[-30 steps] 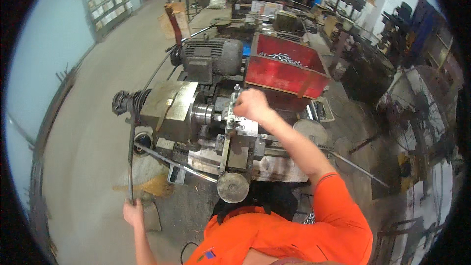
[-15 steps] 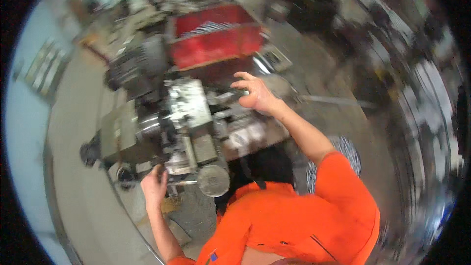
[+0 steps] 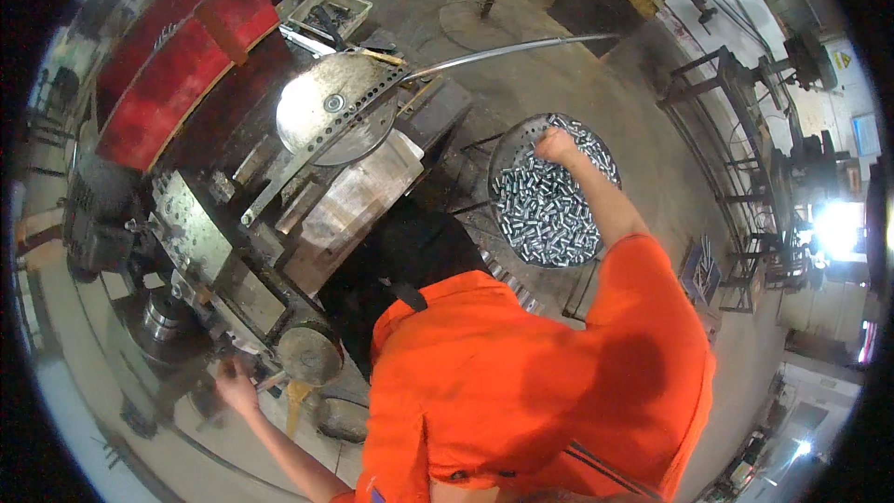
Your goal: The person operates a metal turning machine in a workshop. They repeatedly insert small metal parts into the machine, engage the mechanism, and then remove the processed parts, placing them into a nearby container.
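My right hand (image 3: 557,144) reaches out to a round metal pan (image 3: 504,155) heaped with small shiny cylindrical parts (image 3: 549,214). Its fingers curl down into the far side of the pile, and I cannot see whether they hold any. My left hand (image 3: 237,387) is low at the left, closed around a handle on the front of a grey lathe (image 3: 233,261), just beside a round handwheel (image 3: 308,355). My orange shirt fills the lower middle of the view.
A perforated steel disc (image 3: 333,117) and a long curved rod (image 3: 507,49) lie across the machine top. Red bins (image 3: 168,84) stand behind it, with a tray of tools (image 3: 328,13) beyond. Metal frame racks (image 3: 736,130) stand at the right on the concrete floor.
My head has turned right. My right hand left the lathe's top and went out to the pan of parts. My left hand moved from the long lever to the handle by the handwheel.
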Demonstrator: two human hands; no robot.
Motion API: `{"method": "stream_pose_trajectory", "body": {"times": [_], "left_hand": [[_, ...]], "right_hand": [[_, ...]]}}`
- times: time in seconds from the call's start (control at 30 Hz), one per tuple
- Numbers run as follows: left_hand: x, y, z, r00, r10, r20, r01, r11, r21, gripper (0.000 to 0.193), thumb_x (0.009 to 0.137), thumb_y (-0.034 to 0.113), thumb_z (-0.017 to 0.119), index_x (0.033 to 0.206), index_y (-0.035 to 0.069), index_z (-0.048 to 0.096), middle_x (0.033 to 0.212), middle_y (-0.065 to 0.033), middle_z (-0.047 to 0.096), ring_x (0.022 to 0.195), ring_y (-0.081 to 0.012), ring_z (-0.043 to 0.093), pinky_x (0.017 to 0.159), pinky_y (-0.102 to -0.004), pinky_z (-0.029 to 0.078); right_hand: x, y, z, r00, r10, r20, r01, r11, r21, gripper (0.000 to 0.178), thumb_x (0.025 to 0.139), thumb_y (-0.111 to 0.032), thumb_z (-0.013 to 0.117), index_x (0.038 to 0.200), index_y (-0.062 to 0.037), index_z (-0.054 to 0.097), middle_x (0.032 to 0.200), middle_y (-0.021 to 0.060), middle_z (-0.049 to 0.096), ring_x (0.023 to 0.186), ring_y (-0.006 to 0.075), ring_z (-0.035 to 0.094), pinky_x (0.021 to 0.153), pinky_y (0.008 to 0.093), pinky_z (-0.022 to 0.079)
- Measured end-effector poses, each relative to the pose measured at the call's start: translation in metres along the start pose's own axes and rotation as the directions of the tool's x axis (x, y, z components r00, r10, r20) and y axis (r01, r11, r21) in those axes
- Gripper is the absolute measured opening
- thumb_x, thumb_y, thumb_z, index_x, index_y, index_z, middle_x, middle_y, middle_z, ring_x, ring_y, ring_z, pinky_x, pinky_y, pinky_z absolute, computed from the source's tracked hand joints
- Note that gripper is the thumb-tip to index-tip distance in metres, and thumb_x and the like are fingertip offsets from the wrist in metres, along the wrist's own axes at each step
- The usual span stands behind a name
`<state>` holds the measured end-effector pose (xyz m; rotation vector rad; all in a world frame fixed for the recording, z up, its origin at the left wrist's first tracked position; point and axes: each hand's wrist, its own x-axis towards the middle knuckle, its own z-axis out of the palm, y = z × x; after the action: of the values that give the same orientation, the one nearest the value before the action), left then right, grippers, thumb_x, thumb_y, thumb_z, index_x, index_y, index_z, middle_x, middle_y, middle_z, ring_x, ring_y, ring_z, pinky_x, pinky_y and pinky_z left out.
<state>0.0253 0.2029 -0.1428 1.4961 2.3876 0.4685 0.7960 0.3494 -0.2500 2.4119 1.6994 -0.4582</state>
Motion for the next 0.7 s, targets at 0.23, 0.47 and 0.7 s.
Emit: {"method": "stream_pose_trajectory", "body": {"times": [0.23, 0.47, 0.7], "left_hand": [[-0.004, 0.032, -0.002, 0.99, -0.077, -0.117, 0.076, 0.997, -0.017, 0.021, 0.081, 0.02, 0.059, 0.091, 0.003, 0.064, 0.078, -0.0144, 0.065, 0.07, -0.0253, 0.063, 0.066, -0.0358, 0.046], [-0.008, 0.043, -0.01, 0.975, -0.155, -0.161, 0.173, 0.979, 0.106, 0.025, 0.077, 0.027, 0.061, 0.09, 0.007, 0.067, 0.08, -0.0161, 0.065, 0.078, -0.0332, 0.063, 0.071, -0.0408, 0.047], [-0.013, 0.054, -0.012, 0.963, -0.153, -0.223, 0.174, 0.982, 0.077, 0.023, 0.077, 0.026, 0.06, 0.086, 0.007, 0.067, 0.084, -0.0139, 0.066, 0.081, -0.0324, 0.062, 0.073, -0.0404, 0.048]], "right_hand": [[0.008, -0.03, 0.013, 0.986, 0.098, 0.138, -0.083, 0.99, -0.111, 0.041, 0.071, -0.034, 0.056, 0.098, -0.0054, 0.065, 0.104, 0.0174, 0.063, 0.099, 0.0315, 0.06, 0.085, 0.0382, 0.048], [0.023, -0.013, 0.046, 0.982, -0.178, -0.057, 0.175, 0.983, -0.052, 0.038, 0.065, -0.031, 0.064, 0.088, -0.0018, 0.065, 0.089, 0.0173, 0.066, 0.082, 0.0306, 0.064, 0.074, 0.0403, 0.051], [-0.034, -0.069, -0.008, 0.925, -0.097, -0.369, 0.363, -0.071, 0.929, 0.02, 0.074, -0.007, 0.057, 0.084, 0.0083, 0.065, 0.089, 0.0132, 0.065, 0.081, 0.0248, 0.063, 0.077, 0.0359, 0.052]]}}
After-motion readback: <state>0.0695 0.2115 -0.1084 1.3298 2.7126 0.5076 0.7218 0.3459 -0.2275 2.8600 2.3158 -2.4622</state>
